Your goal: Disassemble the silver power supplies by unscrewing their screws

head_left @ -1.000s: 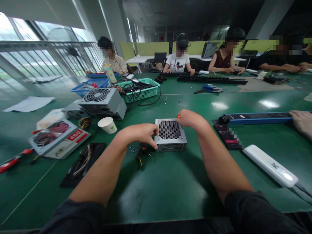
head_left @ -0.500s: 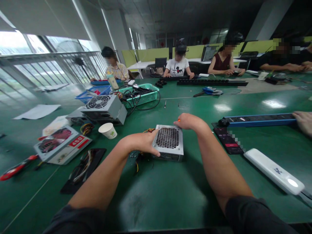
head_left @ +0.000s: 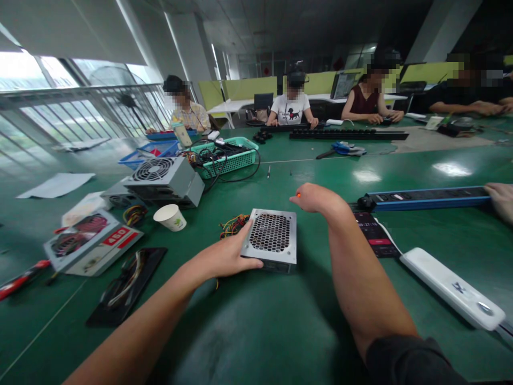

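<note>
A silver computer power supply (head_left: 271,233) lies on the green table in front of me, its honeycomb grille facing up. Around its left side my left hand (head_left: 236,251) is closed, with the thumb along the near edge. A bundle of coloured wires (head_left: 232,225) spreads out behind that hand. Beyond the unit's far right corner, my right hand (head_left: 315,198) is closed above the table, apart from the unit. A small orange piece (head_left: 298,195) shows between its fingers; the rest of that thing is hidden.
On the left are more power supplies (head_left: 166,181), a paper cup (head_left: 170,217), a black plate with wires (head_left: 126,286) and a red tool (head_left: 24,279). A green basket (head_left: 230,163) holds cables. At right are a phone (head_left: 374,235), white power bank (head_left: 451,289) and blue-black strip (head_left: 428,198). Other people sit opposite.
The power supply and my left hand have moved slightly left and nearer to me. My right hand is now farther from the unit's corner. The view has shifted a little.
</note>
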A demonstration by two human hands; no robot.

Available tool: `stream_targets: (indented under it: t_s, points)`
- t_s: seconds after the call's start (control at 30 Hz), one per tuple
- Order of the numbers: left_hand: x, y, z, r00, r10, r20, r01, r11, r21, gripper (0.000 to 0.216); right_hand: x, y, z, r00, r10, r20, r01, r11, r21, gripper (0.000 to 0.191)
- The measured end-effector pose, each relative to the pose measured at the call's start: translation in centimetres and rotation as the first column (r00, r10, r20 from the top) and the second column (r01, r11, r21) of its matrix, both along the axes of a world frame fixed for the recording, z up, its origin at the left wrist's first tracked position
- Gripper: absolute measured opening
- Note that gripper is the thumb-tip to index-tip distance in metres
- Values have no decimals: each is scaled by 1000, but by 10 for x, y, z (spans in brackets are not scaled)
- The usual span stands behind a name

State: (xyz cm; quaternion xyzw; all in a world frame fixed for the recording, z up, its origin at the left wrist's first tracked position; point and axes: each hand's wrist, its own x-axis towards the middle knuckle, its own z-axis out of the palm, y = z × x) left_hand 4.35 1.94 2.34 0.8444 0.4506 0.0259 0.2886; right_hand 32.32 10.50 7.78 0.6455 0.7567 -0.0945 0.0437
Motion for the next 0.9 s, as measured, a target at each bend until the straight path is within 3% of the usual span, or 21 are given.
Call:
stream_targets:
  t_s: [0.13, 0.3, 0.53, 0.9]
  points:
    - [-4, -5, -26, 970, 184, 158, -185, 983, -13, 118, -2, 2, -5, 999, 40, 25, -38, 997, -59, 35]
    - [-5, -6, -33, 952, 195, 235, -210, 977, 40, 91, -13, -3, -4, 992, 123, 31, -119, 989, -92, 35]
    - [1, -27, -39, 962, 231, 146, -269, 895, 356, 75, -29, -3, -11, 988, 138, 69, -129, 985, -114, 33]
    - [-1, -33, -50, 966, 243, 90, -254, 826, 503, 73, -51, -18, -14, 993, 114, 44, -115, 993, 22, 47]
